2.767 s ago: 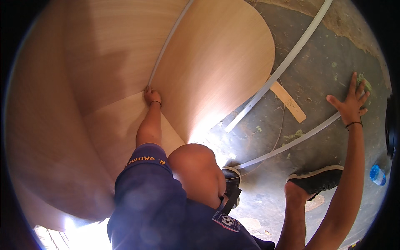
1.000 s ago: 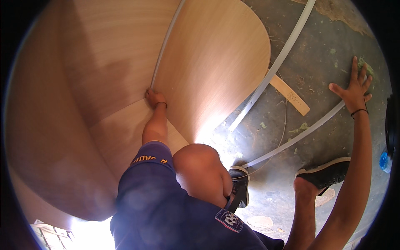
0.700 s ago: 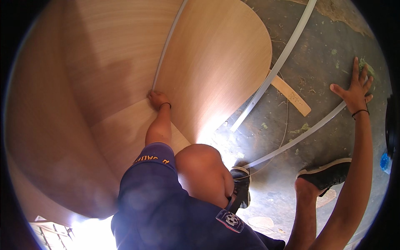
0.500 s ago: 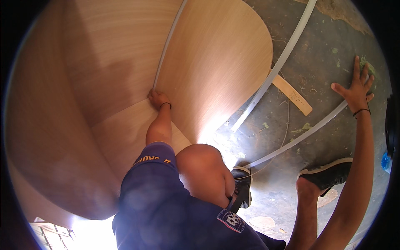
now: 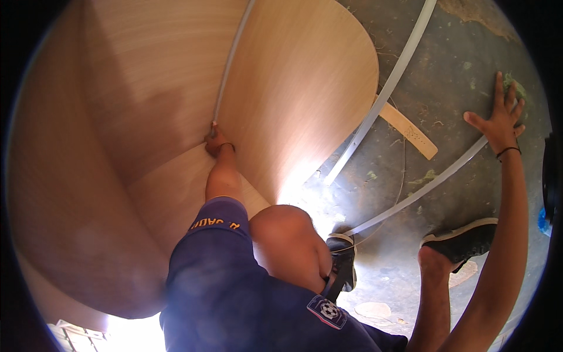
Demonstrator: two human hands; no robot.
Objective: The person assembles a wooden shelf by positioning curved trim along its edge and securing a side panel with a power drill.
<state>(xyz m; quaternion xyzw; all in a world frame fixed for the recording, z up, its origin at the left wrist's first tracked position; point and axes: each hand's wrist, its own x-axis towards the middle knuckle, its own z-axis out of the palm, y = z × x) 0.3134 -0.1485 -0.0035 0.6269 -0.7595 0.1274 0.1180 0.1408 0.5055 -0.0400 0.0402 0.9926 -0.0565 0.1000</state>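
My left hand [image 5: 218, 144] reaches into the corner of a wood-grain cabinet. Its fingers are curled round the lower end of a thin grey strip [image 5: 231, 56], with the thumb pointing up along it. The strip runs up the seam between the back wood-grain panel [image 5: 158, 58] and an upright side panel [image 5: 299, 76]. Below the hand lies a flat lower panel [image 5: 176, 173]. My right hand [image 5: 501, 120] is spread on the grey floor at the right, fingers apart and holding nothing. Beside its wrist ends a long pale strip [image 5: 431, 183].
Another long pale strip [image 5: 387, 88] lies along the side panel, over a short wooden slat [image 5: 410, 132]. A thin cord loops across the floor [image 5: 434, 88]. My black shoes [image 5: 460, 243] stand at the lower right. A large curved panel [image 5: 64, 193] rises at the left.
My left hand has shifted its hold at the strip's lower end, its thumb now turned upward. My right hand stays spread on the floor. The whole view has shifted slightly.
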